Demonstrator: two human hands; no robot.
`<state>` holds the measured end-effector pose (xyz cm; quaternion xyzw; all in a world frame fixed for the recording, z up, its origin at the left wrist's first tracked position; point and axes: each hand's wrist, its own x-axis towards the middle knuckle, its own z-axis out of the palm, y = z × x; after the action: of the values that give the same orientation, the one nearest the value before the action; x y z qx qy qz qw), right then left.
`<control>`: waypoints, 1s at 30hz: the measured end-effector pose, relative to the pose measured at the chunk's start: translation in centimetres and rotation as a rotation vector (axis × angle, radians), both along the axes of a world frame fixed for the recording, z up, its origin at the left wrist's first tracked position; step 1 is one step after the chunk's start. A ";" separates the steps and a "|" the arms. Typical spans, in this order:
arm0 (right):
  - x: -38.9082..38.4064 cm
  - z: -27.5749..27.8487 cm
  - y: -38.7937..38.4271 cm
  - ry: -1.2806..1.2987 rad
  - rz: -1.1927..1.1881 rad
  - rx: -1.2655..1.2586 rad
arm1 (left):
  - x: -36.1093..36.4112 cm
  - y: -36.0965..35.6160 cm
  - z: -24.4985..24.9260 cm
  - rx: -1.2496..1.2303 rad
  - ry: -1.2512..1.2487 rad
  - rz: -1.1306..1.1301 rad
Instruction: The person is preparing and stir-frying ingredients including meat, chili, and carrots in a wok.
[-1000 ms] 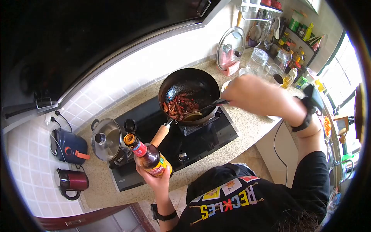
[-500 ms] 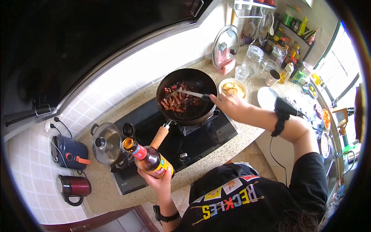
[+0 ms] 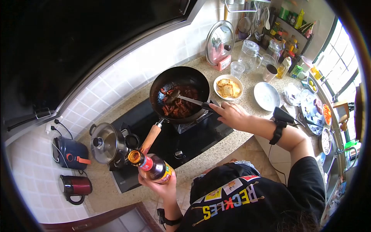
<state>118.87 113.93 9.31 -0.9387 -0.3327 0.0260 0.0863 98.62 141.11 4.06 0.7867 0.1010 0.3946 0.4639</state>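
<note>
Gripping one uncapped brown glass sauce bottle with a red-and-yellow label [image 3: 155, 170], the left hand [image 3: 164, 188] is clamped around it near the worktop's front edge. The right hand [image 3: 230, 114] closes on one black-handled metal spatula [image 3: 190, 101], whose blade rests among the meat in one black wok [image 3: 195, 77].

Black shirt [image 3: 270, 181] reads "RECKLES" in coloured letters; bottle [image 3: 155, 169] label illegible.
</note>
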 end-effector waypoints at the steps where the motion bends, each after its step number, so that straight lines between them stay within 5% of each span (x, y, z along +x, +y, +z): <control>1: -0.1 0.2 -0.4 0.000 0.003 0.006 | 0.0 -0.7 -0.1 0.006 0.000 0.003; 4: -0.8 2.3 -2.1 -0.186 0.094 0.178 | 0.4 -4.1 0.8 -0.503 -0.056 -0.323; 6: -1.8 4.3 -3.1 -0.059 0.208 0.396 | 0.8 -5.6 -0.4 -0.452 0.003 -0.453; 8: -3.5 6.2 -4.3 0.361 0.143 0.623 | 1.5 -8.8 -0.2 -0.528 0.025 -0.496; 12: -5.6 6.2 -7.4 0.514 0.213 0.889 | 3.0 -14.9 -1.3 -0.415 0.099 -0.651; 18: -8.6 6.0 -15.5 0.381 -0.058 1.299 | 4.1 -26.2 0.0 -0.414 0.214 -0.932; 20: -9.5 6.6 -19.5 0.282 -0.089 1.195 | 4.3 -29.5 0.5 -0.425 0.341 -1.002; 21: -9.6 6.0 -21.2 0.002 -0.019 1.086 | 4.3 -31.1 0.5 -0.417 0.348 -1.035; 26: -12.5 7.1 -29.7 0.070 -0.244 0.999 | 5.2 -38.2 0.5 -0.380 0.389 -1.181; 30: -14.0 7.1 -34.0 -0.117 -0.300 0.916 | 6.4 -41.5 -0.5 -0.256 0.473 -1.284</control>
<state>104.89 79.93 16.36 -0.8416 -0.1750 -0.1887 0.4748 105.01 99.63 3.54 0.6947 -0.2403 -0.1547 0.6601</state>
